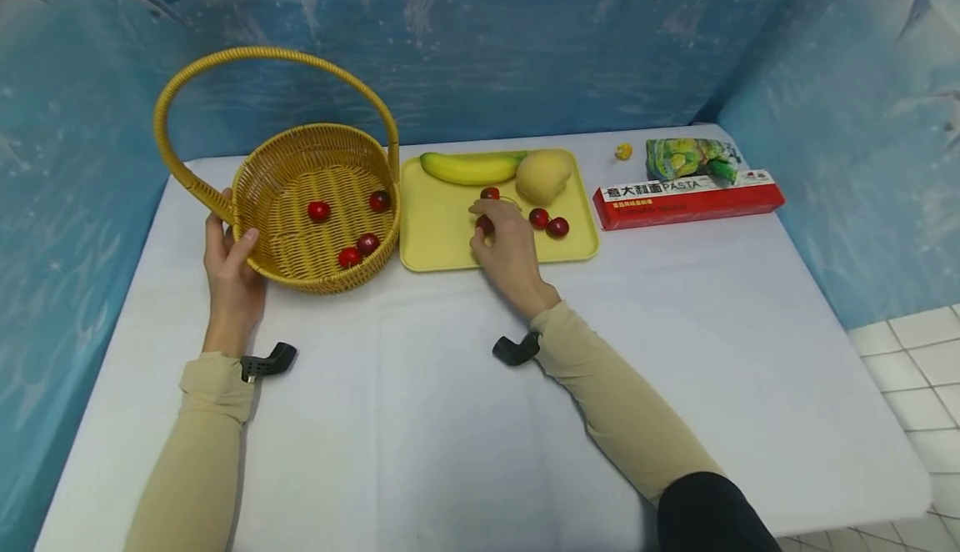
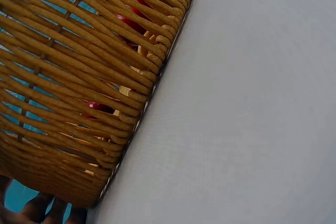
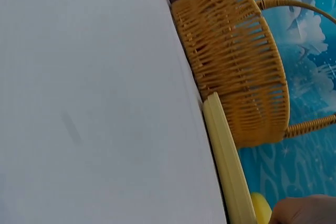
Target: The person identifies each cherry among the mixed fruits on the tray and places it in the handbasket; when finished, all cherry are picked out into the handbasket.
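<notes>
My left hand (image 1: 236,277) grips the left side of a round wicker basket (image 1: 288,243), thumb at the rim. Several red cherries lie inside the basket, one of them a bright cherry (image 1: 318,212) near its middle. To the right, my right hand (image 1: 512,256) is over a yellow tray (image 1: 442,243), pinching a dark red cherry (image 1: 485,224) between thumb and fingers. Other cherries (image 1: 557,228) sit on the tray, in front of a banana (image 1: 468,169) and a pale yellow, rounded fruit (image 1: 543,177). In the left wrist view, the basket's woven wall (image 2: 68,72) hides most of the fingers.
The basket's tall arched handle (image 1: 270,52) rises above its rim. Right of the tray lie a red pasta box (image 1: 693,206), a green patterned packet (image 1: 686,158) and a small yellow object (image 1: 623,152). A blue ocean-print curtain (image 1: 480,77) stands behind the white table (image 1: 450,419).
</notes>
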`<control>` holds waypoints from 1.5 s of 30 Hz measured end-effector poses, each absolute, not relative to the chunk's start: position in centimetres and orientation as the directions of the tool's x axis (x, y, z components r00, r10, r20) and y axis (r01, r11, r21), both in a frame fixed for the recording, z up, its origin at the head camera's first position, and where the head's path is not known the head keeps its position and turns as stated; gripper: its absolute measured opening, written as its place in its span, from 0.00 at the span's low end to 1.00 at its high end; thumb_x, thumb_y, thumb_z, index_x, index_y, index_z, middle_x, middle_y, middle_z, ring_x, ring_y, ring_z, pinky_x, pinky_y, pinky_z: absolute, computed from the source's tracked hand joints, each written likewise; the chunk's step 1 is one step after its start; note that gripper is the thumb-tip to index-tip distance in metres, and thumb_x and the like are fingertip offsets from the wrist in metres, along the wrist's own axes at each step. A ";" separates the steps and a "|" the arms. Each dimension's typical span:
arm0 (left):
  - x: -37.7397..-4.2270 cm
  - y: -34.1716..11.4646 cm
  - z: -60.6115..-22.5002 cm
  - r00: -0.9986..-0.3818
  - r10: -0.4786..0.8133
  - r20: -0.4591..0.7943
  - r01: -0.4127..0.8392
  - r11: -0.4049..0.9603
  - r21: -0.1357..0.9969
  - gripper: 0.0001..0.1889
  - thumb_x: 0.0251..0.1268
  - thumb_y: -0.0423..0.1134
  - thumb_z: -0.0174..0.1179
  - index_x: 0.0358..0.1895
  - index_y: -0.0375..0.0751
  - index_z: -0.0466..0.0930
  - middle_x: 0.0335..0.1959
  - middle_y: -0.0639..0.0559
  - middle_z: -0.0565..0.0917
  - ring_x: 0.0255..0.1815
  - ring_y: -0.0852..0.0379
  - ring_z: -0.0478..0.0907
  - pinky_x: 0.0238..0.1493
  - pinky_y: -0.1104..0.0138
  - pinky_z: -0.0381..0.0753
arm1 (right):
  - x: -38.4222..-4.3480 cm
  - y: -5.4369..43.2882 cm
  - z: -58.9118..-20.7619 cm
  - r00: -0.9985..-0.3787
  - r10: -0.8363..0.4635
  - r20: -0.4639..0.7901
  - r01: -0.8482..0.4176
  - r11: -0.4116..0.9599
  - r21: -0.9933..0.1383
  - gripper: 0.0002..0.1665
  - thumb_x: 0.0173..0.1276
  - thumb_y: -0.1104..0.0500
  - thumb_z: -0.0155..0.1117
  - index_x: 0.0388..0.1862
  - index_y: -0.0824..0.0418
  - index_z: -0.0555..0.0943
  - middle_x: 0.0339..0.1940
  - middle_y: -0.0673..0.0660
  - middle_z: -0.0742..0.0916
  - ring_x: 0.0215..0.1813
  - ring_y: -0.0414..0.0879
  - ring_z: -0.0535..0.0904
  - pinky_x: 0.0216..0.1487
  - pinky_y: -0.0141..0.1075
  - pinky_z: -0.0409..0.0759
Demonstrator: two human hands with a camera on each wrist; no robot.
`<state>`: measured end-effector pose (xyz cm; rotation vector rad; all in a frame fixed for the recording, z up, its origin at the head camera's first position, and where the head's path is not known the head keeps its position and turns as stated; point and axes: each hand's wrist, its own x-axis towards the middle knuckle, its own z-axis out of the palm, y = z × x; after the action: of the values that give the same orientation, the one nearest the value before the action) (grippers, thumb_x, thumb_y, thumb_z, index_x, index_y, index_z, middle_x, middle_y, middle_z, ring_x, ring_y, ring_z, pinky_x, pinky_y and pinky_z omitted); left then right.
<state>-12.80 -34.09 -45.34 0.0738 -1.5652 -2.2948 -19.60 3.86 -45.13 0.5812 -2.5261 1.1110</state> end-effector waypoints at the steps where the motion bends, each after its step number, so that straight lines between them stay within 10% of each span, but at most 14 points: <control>1: -12.8 -34.1 -45.4 -0.933 -0.323 0.160 0.269 -0.327 0.906 0.35 0.75 0.31 0.54 0.82 0.55 0.61 0.82 0.41 0.62 0.82 0.41 0.61 0.76 0.62 0.73 | -19.5 3.7 -45.1 -0.865 -0.247 0.438 -0.490 0.605 -0.628 0.19 0.66 0.72 0.64 0.55 0.67 0.86 0.60 0.62 0.88 0.63 0.56 0.82 0.65 0.45 0.82; 22: -12.7 -33.9 -45.2 -0.932 -0.326 0.157 0.266 -0.323 0.908 0.35 0.75 0.31 0.55 0.82 0.55 0.62 0.82 0.42 0.62 0.82 0.41 0.61 0.78 0.60 0.72 | -19.0 3.2 -44.9 -0.866 -0.319 0.385 -0.499 0.533 -0.683 0.19 0.70 0.61 0.73 0.58 0.63 0.86 0.56 0.58 0.90 0.58 0.50 0.86 0.63 0.43 0.84; 33: -12.7 -34.3 -45.3 -0.935 -0.315 0.161 0.254 -0.279 0.926 0.34 0.76 0.33 0.54 0.82 0.57 0.61 0.82 0.43 0.62 0.83 0.41 0.61 0.77 0.60 0.73 | -18.5 0.7 -40.5 -0.742 -0.396 0.541 -0.669 0.395 -0.629 0.18 0.70 0.62 0.74 0.57 0.65 0.86 0.52 0.59 0.91 0.51 0.49 0.88 0.55 0.41 0.87; 45: -12.6 -33.9 -45.2 -0.935 -0.314 0.164 0.267 -0.318 0.910 0.36 0.75 0.32 0.55 0.84 0.53 0.58 0.83 0.43 0.61 0.84 0.41 0.58 0.80 0.59 0.69 | -19.0 -5.1 -37.8 -0.711 -0.566 0.416 -0.668 0.359 -0.652 0.19 0.74 0.61 0.70 0.61 0.64 0.84 0.57 0.58 0.89 0.55 0.47 0.85 0.59 0.37 0.85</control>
<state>-12.56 -33.91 -45.17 0.0606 -1.5718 -2.2941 -18.96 -5.06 -37.77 1.1358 -2.4892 1.2824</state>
